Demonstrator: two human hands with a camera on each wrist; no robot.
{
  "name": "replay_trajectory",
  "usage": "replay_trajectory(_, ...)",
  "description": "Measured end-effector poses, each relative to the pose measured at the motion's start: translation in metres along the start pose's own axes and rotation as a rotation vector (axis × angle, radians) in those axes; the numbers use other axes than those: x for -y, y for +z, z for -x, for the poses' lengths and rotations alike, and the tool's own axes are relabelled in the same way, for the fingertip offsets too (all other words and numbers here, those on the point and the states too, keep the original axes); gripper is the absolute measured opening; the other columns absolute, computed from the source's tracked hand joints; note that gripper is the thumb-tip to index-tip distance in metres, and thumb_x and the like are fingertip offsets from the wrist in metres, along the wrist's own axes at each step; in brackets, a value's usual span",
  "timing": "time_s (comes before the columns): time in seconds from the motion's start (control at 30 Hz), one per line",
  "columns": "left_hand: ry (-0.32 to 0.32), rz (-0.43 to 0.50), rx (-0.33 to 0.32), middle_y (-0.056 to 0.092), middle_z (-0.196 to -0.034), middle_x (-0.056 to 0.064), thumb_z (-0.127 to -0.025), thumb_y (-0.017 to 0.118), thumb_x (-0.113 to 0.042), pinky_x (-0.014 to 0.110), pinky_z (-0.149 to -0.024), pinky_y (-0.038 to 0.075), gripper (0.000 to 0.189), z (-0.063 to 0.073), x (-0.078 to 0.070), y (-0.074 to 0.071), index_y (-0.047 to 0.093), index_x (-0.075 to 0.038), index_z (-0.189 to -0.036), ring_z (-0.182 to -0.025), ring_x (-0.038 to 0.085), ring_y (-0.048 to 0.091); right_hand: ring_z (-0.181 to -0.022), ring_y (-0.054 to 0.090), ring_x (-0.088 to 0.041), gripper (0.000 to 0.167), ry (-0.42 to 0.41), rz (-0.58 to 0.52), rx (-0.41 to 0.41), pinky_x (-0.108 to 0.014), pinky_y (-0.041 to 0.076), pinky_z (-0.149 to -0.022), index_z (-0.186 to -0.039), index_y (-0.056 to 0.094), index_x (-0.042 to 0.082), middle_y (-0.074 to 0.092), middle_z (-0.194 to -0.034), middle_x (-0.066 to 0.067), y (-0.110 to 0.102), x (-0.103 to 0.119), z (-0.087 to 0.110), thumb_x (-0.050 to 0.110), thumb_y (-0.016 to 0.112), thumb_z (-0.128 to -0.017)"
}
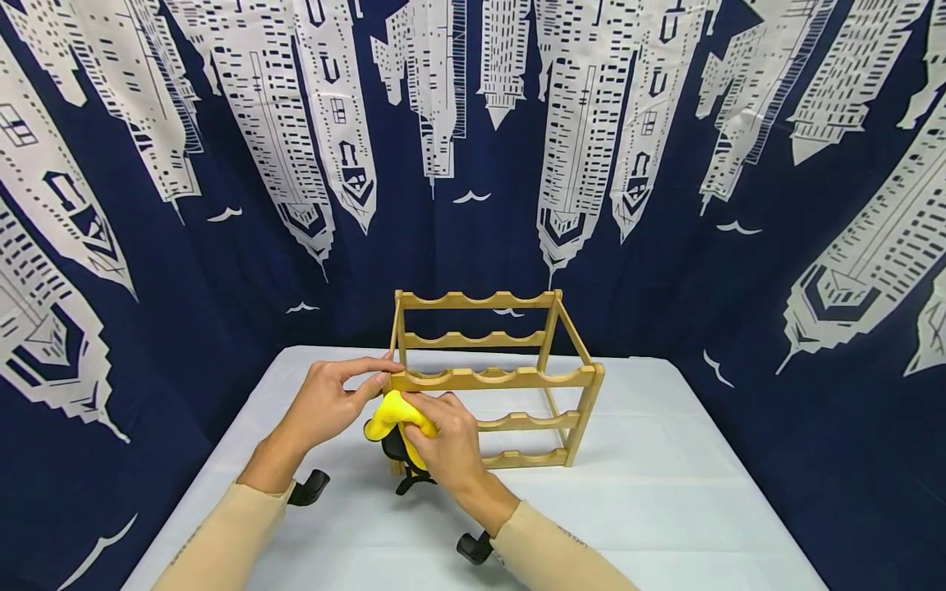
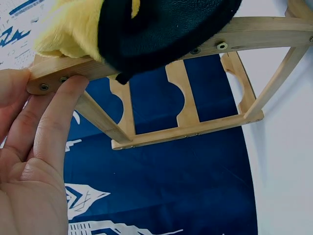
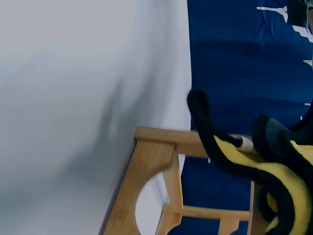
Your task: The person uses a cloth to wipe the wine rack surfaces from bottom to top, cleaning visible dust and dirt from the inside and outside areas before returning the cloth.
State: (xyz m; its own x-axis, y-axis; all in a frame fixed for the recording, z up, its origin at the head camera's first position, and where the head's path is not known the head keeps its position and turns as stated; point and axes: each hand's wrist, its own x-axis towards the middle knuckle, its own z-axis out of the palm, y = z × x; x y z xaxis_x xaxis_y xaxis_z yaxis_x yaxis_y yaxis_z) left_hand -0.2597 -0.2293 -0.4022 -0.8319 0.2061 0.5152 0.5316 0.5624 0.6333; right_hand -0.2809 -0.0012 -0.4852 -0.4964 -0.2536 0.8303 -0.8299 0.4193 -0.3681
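Observation:
A wooden wine rack [image 1: 502, 378] with scalloped rails stands upright on the table. My left hand [image 1: 332, 402] holds its near left top corner; in the left wrist view, thumb and fingers [image 2: 51, 127] pinch the end of the wooden post. My right hand [image 1: 449, 435] grips a yellow plush cloth [image 1: 395, 413] with black edging, bunched against the rack's left end just below that corner. Close up, the cloth [image 2: 73, 29] lies over the post and shows a dark, smooth patch. Loose folds of the cloth [image 3: 274, 178] fill the right wrist view's right side, where the right hand is hidden.
A white cloth covers the table [image 1: 665, 484]. Behind it hangs a navy curtain [image 1: 473, 246] printed with white buildings. Black wrist mounts [image 1: 309, 489] show beside both forearms, and the rack's open frame extends right from the hands.

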Motion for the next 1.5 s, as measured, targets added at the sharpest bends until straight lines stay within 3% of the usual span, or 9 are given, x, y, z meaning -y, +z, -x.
replay_trajectory(0.2,0.013,-0.039,-0.017,0.085,-0.142,0.011,-0.113,0.079,-0.014,0.04,-0.089,0.075,0.022,-0.001,-0.003,-0.002,0.089,-0.022,-0.132,-0.137,0.037,0.08,-0.086,0.073,-0.02,0.041,-0.005,0.122,0.143,-0.027,0.06,-0.073,-0.131,0.089,0.014,0.091,-0.123,-0.001,-0.006,0.001,-0.006,0.01,0.099,-0.092)
replay_trajectory(0.37,-0.014,-0.058,-0.034,0.085,-0.141,0.01,-0.11,0.084,-0.019,0.028,-0.083,0.073,0.021,0.0,-0.005,-0.002,0.09,-0.025,-0.13,-0.134,0.035,0.082,-0.087,0.073,-0.02,0.041,0.007,0.197,0.255,-0.028,0.066,-0.074,-0.131,0.089,0.016,0.091,-0.124,0.001,-0.011,0.004,-0.008,0.014,0.102,-0.092)
replay_trajectory(0.57,-0.03,-0.08,-0.046,0.086,-0.14,0.008,-0.11,0.085,-0.021,0.021,-0.077,0.069,0.021,-0.001,-0.005,0.001,0.09,-0.025,-0.129,-0.129,0.033,0.083,-0.08,0.068,-0.017,0.032,0.064,0.261,0.306,-0.024,0.06,-0.067,-0.121,0.091,0.016,0.091,-0.109,0.004,-0.019,-0.001,-0.006,0.012,0.1,-0.092)
replay_trajectory(0.73,-0.042,-0.097,-0.057,0.086,-0.141,0.008,-0.11,0.085,-0.021,0.022,-0.078,0.07,0.02,0.0,-0.006,0.0,0.09,-0.026,-0.129,-0.13,0.034,0.083,-0.081,0.068,-0.015,0.035,0.012,0.289,0.297,-0.024,0.06,-0.065,-0.123,0.09,0.018,0.091,-0.111,0.005,-0.023,-0.007,-0.001,0.017,0.103,-0.091)
replay_trajectory(0.87,-0.048,-0.106,-0.061,0.086,-0.139,0.009,-0.109,0.085,-0.02,0.023,-0.078,0.071,0.021,0.002,-0.006,0.0,0.09,-0.026,-0.129,-0.13,0.036,0.084,-0.08,0.069,-0.015,0.042,-0.058,0.334,0.274,-0.026,0.066,-0.07,-0.125,0.09,0.02,0.091,-0.114,0.008,-0.02,-0.011,0.002,0.033,0.106,-0.088)
replay_trajectory(1.0,-0.049,-0.102,-0.057,0.086,-0.139,0.008,-0.109,0.085,-0.02,0.021,-0.078,0.07,0.021,0.002,-0.005,0.001,0.09,-0.026,-0.129,-0.13,0.035,0.083,-0.077,0.068,-0.013,0.043,-0.068,0.392,0.256,-0.027,0.067,-0.067,-0.121,0.09,0.023,0.091,-0.11,0.012,-0.017,-0.012,0.004,0.043,0.105,-0.086)
replay_trajectory(1.17,-0.043,-0.091,-0.064,0.086,-0.141,0.009,-0.109,0.085,-0.018,0.02,-0.073,0.068,0.021,0.002,-0.004,0.003,0.09,-0.026,-0.128,-0.123,0.031,0.085,-0.077,0.069,-0.013,0.043,-0.06,0.426,0.226,-0.029,0.067,-0.063,-0.117,0.091,0.025,0.09,-0.106,0.012,-0.023,-0.015,0.007,0.038,0.11,-0.081)
replay_trajectory(1.33,-0.03,-0.079,-0.074,0.084,-0.143,0.008,-0.109,0.085,-0.016,0.021,-0.079,0.07,0.022,0.001,-0.005,0.005,0.091,-0.028,-0.127,-0.124,0.028,0.085,-0.076,0.067,-0.013,0.052,-0.065,0.404,0.164,-0.031,0.066,-0.06,-0.116,0.091,0.025,0.09,-0.102,0.012,-0.038,-0.024,0.012,0.027,0.116,-0.071)
replay_trajectory(1.5,-0.023,-0.075,-0.068,0.083,-0.146,0.009,-0.11,0.084,-0.016,0.025,-0.08,0.072,0.022,0.001,-0.005,0.007,0.09,-0.028,-0.127,-0.126,0.031,0.084,-0.072,0.067,-0.014,0.049,-0.053,0.365,0.089,-0.031,0.065,-0.06,-0.115,0.091,0.02,0.091,-0.101,0.007,-0.051,-0.031,0.014,0.021,0.115,-0.072)
